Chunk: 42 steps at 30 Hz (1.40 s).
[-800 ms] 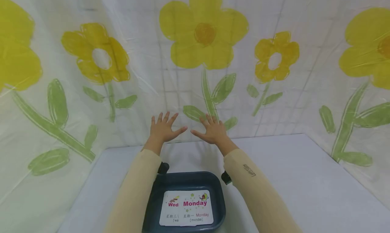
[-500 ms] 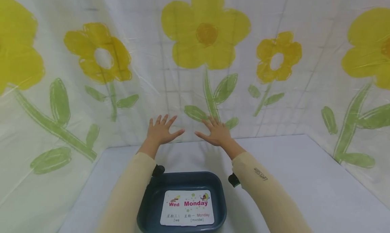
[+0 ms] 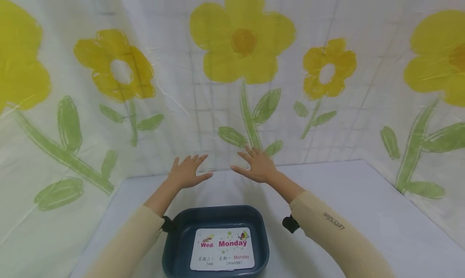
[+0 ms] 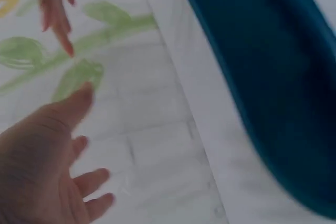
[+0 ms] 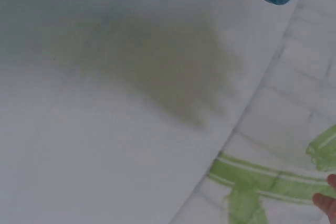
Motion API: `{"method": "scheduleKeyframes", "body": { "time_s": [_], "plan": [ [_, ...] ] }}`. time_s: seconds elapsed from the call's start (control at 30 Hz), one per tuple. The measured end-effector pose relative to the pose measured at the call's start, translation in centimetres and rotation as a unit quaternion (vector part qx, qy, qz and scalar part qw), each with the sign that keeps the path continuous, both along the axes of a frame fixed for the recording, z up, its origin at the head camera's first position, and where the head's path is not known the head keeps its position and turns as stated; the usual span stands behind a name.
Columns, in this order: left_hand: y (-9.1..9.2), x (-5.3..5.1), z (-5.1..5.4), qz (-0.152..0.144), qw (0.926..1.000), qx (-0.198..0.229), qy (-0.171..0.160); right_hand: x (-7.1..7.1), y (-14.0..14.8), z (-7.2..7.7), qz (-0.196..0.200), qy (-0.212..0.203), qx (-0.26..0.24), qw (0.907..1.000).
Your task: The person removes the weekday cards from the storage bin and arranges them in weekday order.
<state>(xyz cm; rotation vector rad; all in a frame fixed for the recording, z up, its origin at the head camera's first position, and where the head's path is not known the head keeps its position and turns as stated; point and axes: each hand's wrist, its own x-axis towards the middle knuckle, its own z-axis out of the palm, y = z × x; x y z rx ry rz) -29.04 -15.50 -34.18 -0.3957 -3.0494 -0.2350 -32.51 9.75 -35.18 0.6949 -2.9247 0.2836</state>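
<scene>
In the head view my left hand [image 3: 185,173] hovers above the far part of the table, fingers spread and nothing in it. Across from it, the right hand [image 3: 257,165] is likewise spread and holds nothing; the two thumbs point toward each other with a gap between. Nearer to me stands a dark blue tub [image 3: 259,225]. Inside lie white word cards, a Monday card [image 3: 236,249] overlapping a card reading "Wed" [image 3: 204,251]. The left wrist view shows the left hand [image 4: 52,166] apart from the tub [image 4: 231,85]. Only fingertips [image 5: 323,202] of the right hand enter the right wrist view.
A white table [image 3: 327,205] lies under the tub and reaches back to a hanging curtain [image 3: 174,120] printed with yellow flowers. The curtain also borders the table on the left and right. Dark wrist cameras [image 3: 290,224] are strapped at both sleeves.
Both hands have come down and back from the curtain toward me. The forearms have spread farther apart, the left one leftward and the right one rightward. The tub and cards have stayed in place.
</scene>
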Motion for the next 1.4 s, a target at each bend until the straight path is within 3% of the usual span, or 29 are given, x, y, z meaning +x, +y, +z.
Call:
{"method": "scheduleKeyframes", "body": {
  "time_s": [0.13, 0.27, 0.47, 0.73, 1.07, 1.17, 1.4],
  "plan": [
    [-1.3, 3.6, -0.4, -0.008, 0.9967, 0.075, -0.03, 2.3, 1.1, -0.4, 0.022, -0.012, -0.031, 0.9992],
    [-2.8, 6.7, -1.1, 0.01, 0.9856, 0.163, -0.045, 5.0, 2.5, -0.8, 0.035, -0.016, -0.059, 0.9975],
    [-4.4, 9.7, -1.9, 0.049, 0.9648, 0.252, -0.056, 8.3, 4.5, -1.2, 0.047, 0.0, -0.074, 0.9961],
    [-5.1, 11.7, -2.5, 0.078, 0.9527, 0.283, -0.077, 10.8, 6.4, -2.0, 0.051, 0.007, -0.083, 0.9952],
    [-5.0, 13.3, -4.4, 0.1, 0.9443, 0.297, -0.1, 12.8, 5.9, -3.1, 0.051, -0.04, -0.105, 0.9923],
    [-5.2, 13.5, -4.8, 0.115, 0.9315, 0.328, -0.107, 13.3, 5.5, -3.3, 0.055, -0.049, -0.103, 0.9919],
    [-5.7, 13.7, -6.3, 0.171, 0.8807, 0.415, -0.152, 14.0, 4.5, -3.5, 0.074, -0.085, -0.093, 0.9892]
  ]
}}
